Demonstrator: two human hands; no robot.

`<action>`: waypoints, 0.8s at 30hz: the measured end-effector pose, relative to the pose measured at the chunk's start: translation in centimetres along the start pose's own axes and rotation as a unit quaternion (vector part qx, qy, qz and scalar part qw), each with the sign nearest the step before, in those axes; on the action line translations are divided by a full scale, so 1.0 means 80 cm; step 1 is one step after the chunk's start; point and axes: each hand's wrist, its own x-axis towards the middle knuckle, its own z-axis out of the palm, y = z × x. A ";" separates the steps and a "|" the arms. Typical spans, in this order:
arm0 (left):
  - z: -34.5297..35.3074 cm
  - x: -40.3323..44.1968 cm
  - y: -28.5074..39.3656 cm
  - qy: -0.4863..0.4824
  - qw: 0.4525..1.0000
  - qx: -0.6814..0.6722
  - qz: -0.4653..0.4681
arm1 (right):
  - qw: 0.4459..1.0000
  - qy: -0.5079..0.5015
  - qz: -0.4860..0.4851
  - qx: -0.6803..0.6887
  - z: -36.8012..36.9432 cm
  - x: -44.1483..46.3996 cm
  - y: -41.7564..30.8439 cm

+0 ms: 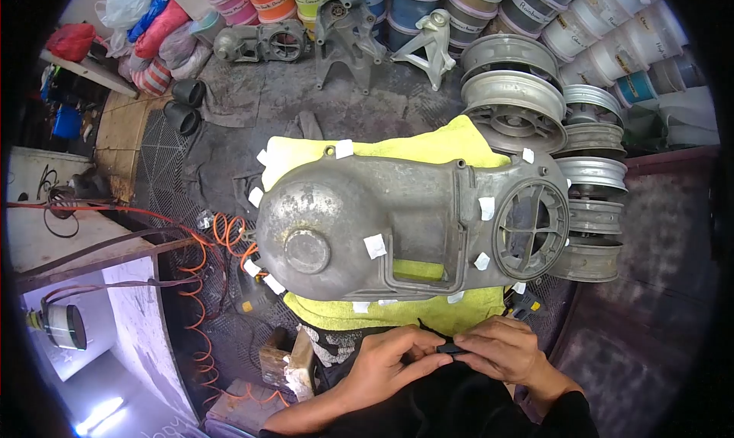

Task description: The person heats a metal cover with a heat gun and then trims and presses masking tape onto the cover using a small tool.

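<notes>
Both hands meet at the lower middle of the view, close to my body. My left hand [397, 355] pinches one side of a small dark object [451, 348], and my right hand [501, 350] has its fingers closed on the other side; what the object is cannot be made out. Just beyond them lies a large grey metal cover [413, 209] with a round dome at its left and a spoked round opening at its right. Small white pieces [375, 246] are stuck on its face and around its edge. Under the cover is a yellow-green cloth [397, 313].
Stacked wheel rims [514, 94] stand at the right. Metal castings [345, 40] and labelled tubs [413, 6] line the back. A coiled orange hose [200, 323] hangs at the left, near a small block [294, 358]. A lamp [65, 326] is at the far left.
</notes>
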 end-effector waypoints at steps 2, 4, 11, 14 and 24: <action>0.001 0.001 0.003 0.011 1.000 0.014 0.013 | 1.000 -0.001 -0.012 0.012 0.001 0.000 0.000; 0.002 0.005 0.006 0.017 0.999 0.025 0.028 | 1.000 0.001 -0.007 0.022 -0.001 -0.001 0.000; 0.005 0.010 0.016 -0.006 1.000 0.014 0.019 | 0.998 0.055 -0.005 0.005 -0.024 -0.007 0.009; 0.001 0.013 0.005 -0.007 0.997 0.068 0.028 | 0.986 0.140 0.032 -0.079 -0.051 0.002 0.012; 0.020 0.016 -0.065 -0.173 0.978 0.117 0.028 | 0.968 0.223 0.032 -0.107 -0.096 0.098 0.036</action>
